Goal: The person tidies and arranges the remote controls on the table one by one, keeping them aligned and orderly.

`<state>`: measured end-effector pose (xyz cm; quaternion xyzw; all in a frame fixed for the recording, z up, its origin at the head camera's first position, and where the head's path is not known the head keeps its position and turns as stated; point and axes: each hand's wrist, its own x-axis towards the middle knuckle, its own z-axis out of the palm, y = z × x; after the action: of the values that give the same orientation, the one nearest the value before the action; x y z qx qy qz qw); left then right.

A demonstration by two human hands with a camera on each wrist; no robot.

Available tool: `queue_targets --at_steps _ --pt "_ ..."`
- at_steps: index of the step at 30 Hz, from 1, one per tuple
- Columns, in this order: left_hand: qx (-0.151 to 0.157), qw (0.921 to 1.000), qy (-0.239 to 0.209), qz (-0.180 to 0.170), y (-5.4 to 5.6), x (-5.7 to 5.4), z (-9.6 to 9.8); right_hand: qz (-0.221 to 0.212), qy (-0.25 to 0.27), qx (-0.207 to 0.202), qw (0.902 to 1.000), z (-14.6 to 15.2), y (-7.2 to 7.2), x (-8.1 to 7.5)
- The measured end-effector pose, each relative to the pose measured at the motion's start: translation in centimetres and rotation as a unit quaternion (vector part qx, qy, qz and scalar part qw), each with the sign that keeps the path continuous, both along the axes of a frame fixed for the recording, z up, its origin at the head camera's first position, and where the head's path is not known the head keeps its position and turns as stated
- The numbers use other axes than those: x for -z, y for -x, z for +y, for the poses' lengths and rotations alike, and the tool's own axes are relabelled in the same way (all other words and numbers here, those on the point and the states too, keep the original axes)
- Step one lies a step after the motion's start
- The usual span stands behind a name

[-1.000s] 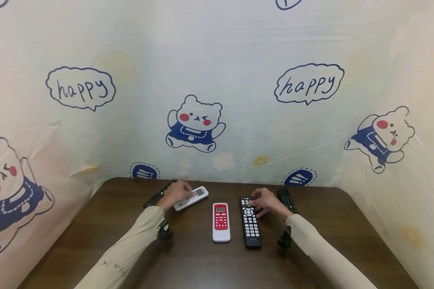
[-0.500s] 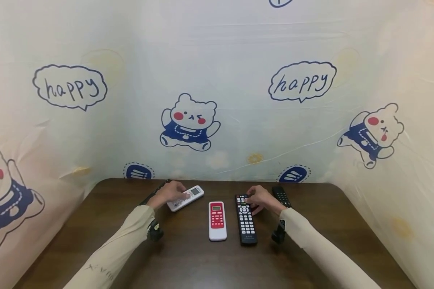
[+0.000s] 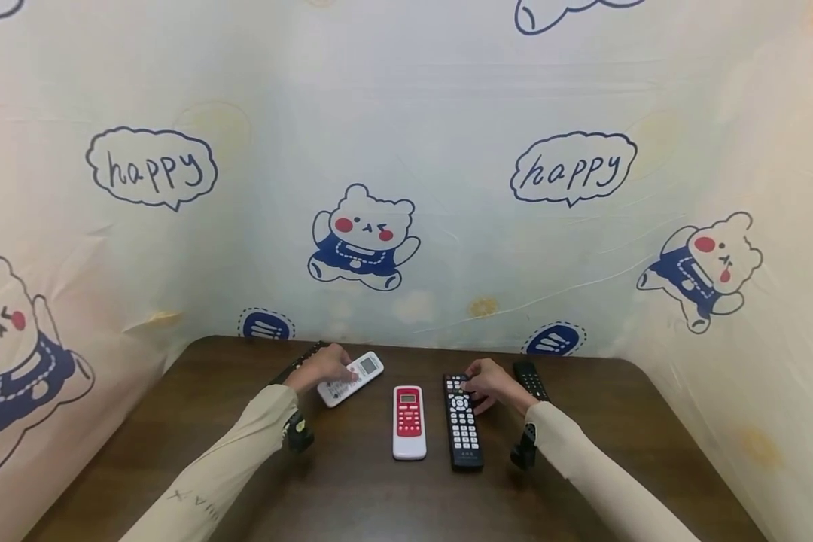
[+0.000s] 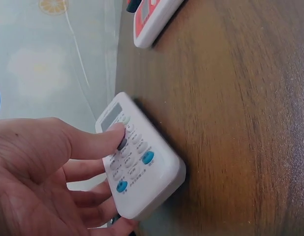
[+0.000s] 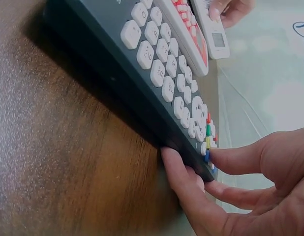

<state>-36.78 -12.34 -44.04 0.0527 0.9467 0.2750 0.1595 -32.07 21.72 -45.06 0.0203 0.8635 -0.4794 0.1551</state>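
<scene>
My left hand (image 3: pixel 321 367) holds a white remote control (image 3: pixel 368 367) lying at a slant on the table. Its thumb (image 4: pixel 110 140) presses on the buttons just below the small screen, while the other fingers curl along the remote's far side. My right hand (image 3: pixel 496 384) grips the upper end of a long black remote control (image 3: pixel 464 425) with white keys. In the right wrist view its thumb (image 5: pixel 235 160) touches the coloured keys, and other fingers bear on the side edge. Between the two lies a red-and-white remote control (image 3: pixel 409 444), which neither hand touches.
Another black remote (image 3: pixel 287 370) lies partly hidden behind my left hand. A further black remote (image 3: pixel 528 376) sits right of my right hand. The brown wooden table (image 3: pixel 352 497) meets a printed cloth (image 3: pixel 461 248) at its back and sides.
The head view has shifted slightly. My left thumb has slid a little away from the white remote's screen, toward its buttons. My right hand keeps its grip on the black remote.
</scene>
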Motion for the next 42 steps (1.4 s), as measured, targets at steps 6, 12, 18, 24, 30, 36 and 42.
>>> queue_targets --at_steps 6,12,18,24,30,36,42 --pt "-0.013 0.9997 -0.02 0.009 -0.6 -0.3 -0.5 0.001 -0.002 0.001 1.0 -0.1 0.0 -0.1" --pt "-0.033 0.998 -0.053 -0.009 -0.4 0.2 -0.9 -0.009 -0.003 0.008 0.9999 -0.1 0.1 0.0" --pt "-0.044 0.994 -0.096 -0.029 -0.4 0.5 -1.2 -0.009 -0.002 0.009 0.9999 0.0 0.3 0.1" --pt "-0.041 0.9893 -0.131 -0.048 -0.6 0.6 -1.7 -0.009 -0.002 0.005 0.9999 0.0 0.2 0.1" --pt "-0.052 0.9808 -0.177 -0.065 -0.8 0.4 -1.9 -0.011 -0.002 0.003 0.9999 0.0 0.3 -0.2" --pt "-0.044 0.9789 -0.187 -0.071 -1.4 -0.1 -1.8 -0.014 -0.003 -0.004 0.9999 0.0 0.4 -0.5" --pt "-0.03 0.9763 -0.199 -0.081 -2.7 0.2 -1.2 -0.015 -0.007 -0.002 0.9999 -0.1 0.3 -0.3"
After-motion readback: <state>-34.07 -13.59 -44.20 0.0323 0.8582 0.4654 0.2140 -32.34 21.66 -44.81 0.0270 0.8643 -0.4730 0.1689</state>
